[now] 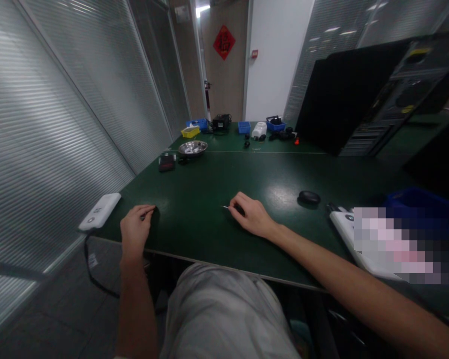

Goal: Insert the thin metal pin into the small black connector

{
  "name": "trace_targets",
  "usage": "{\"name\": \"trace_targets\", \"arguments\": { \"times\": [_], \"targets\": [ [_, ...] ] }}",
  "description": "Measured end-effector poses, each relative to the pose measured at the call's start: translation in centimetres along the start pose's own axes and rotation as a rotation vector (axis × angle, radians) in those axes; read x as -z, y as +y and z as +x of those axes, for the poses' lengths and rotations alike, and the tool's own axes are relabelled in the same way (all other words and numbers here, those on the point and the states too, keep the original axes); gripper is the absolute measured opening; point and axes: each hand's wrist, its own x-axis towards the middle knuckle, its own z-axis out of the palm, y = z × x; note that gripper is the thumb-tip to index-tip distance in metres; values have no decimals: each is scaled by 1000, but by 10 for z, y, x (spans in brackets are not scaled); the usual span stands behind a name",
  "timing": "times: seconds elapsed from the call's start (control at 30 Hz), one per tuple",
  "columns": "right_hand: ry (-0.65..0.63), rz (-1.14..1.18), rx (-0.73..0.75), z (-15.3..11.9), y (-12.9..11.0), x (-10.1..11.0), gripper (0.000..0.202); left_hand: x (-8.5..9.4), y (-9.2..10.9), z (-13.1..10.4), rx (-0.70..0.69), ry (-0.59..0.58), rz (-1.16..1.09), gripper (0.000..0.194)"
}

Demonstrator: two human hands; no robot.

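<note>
My left hand [135, 227] rests at the near left edge of the green table, thumb and fingers pinched together. Whatever is between those fingertips, if anything, is too small and dark to make out. Farther right, my right hand [251, 215] lies on the tabletop with its fingers curled in a pinch. From its fingertips a thin, shiny metal tip [224, 206] sticks out to the left; the rest of that piece is hidden in the hand. The two hands are apart, with bare green tabletop [189, 219] between them.
A white power strip [100, 212] lies at the left edge. Behind are a metal dish [193, 148] with small parts, a dark box [167, 162], and yellow [190, 131] and blue bins [244, 127]. To the right are a black mouse [309, 198], another white strip [346, 232] and a computer case [359, 94].
</note>
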Motion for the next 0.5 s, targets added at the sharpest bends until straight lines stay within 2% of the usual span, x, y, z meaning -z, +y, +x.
{"name": "trace_targets", "arguments": {
  "times": [0.3,0.5],
  "targets": [
    [-1,1,6,0,-1,1,9,-2,1,-3,66,66,-86,26],
    [1,4,0,1,0,1,11,-2,1,-4,48,72,106,29]
  ]
}}
